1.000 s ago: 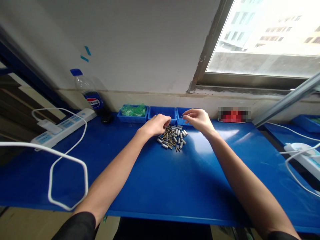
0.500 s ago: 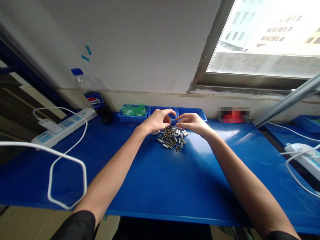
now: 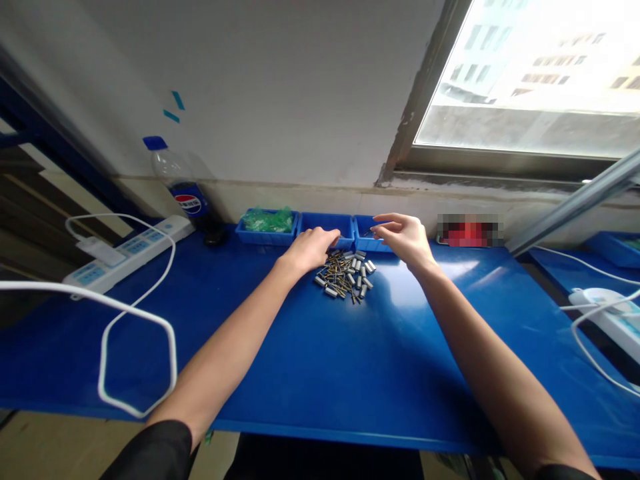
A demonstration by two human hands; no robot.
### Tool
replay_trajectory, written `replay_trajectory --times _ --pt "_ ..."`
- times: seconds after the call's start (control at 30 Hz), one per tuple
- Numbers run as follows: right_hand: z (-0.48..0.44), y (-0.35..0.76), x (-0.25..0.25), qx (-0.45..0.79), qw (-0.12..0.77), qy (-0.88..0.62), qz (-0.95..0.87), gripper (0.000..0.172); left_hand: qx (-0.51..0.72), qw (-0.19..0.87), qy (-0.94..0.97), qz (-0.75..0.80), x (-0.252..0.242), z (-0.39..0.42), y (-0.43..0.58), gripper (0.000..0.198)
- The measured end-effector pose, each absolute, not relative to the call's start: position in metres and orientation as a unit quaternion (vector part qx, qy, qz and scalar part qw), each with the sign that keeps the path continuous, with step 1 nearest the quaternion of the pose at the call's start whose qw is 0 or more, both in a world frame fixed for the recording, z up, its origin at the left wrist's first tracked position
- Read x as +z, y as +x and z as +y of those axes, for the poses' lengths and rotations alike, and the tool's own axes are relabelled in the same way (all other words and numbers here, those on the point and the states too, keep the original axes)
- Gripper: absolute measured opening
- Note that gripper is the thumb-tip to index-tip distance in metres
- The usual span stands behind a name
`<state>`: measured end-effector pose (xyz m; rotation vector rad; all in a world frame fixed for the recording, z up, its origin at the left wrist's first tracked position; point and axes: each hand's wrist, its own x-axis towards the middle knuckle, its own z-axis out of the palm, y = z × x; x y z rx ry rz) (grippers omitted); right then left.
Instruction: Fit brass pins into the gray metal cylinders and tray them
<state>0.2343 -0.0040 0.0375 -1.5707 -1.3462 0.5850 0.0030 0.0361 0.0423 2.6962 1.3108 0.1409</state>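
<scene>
A pile of small silver cylinders and thin brass pins [image 3: 346, 275] lies on the blue table [image 3: 320, 360]. My left hand [image 3: 311, 248] rests at the pile's far left edge, fingers curled; whether it holds anything is hidden. My right hand [image 3: 404, 238] hovers over the right blue tray [image 3: 364, 241], thumb and forefinger pinched on a small pin-like part, the other fingers spread. The middle blue tray [image 3: 325, 223] sits just behind my left hand.
A left blue tray holds green parts [image 3: 266, 221]. A cola bottle [image 3: 181, 188] stands by the wall. A white power strip [image 3: 127, 256] and looping white cable [image 3: 135, 320] lie left. Another power strip [image 3: 610, 312] and blue tray [image 3: 616, 245] sit far right.
Half a second ago both hands met above the pile. Since then my right hand has moved right and back over the right tray, and my left hand has dropped to the pile.
</scene>
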Motion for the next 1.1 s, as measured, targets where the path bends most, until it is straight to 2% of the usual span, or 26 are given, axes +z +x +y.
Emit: replay_trajectory --times 0.13,0.43,0.57,0.7,0.87,1.1 --pt "-0.003 0.235 0.037 0.270 0.471 -0.634 -0.551 0.033 0.016 0.021 0.892 0.451 0.041 0.030 0.011 0.032" --pt "-0.004 0.228 0.035 0.292 0.444 -0.633 -0.563 0.028 -0.001 -0.006 0.884 0.468 0.035 0.025 0.018 0.047" --pt "-0.001 0.231 0.030 0.299 0.440 -0.620 -0.577 0.025 0.024 -0.008 0.877 0.481 0.049 0.025 0.011 0.041" --pt "0.000 0.230 0.027 0.327 0.404 -0.600 -0.608 0.023 0.112 0.066 0.889 0.439 0.060 0.031 0.000 0.026" --pt "-0.009 0.222 0.033 0.423 0.347 -0.553 -0.629 0.034 0.236 0.211 0.887 0.336 0.058 0.038 -0.004 0.022" --pt "-0.011 0.212 0.032 0.517 0.414 -0.499 -0.558 0.033 0.254 0.269 0.876 0.310 0.058 0.036 -0.001 0.020"
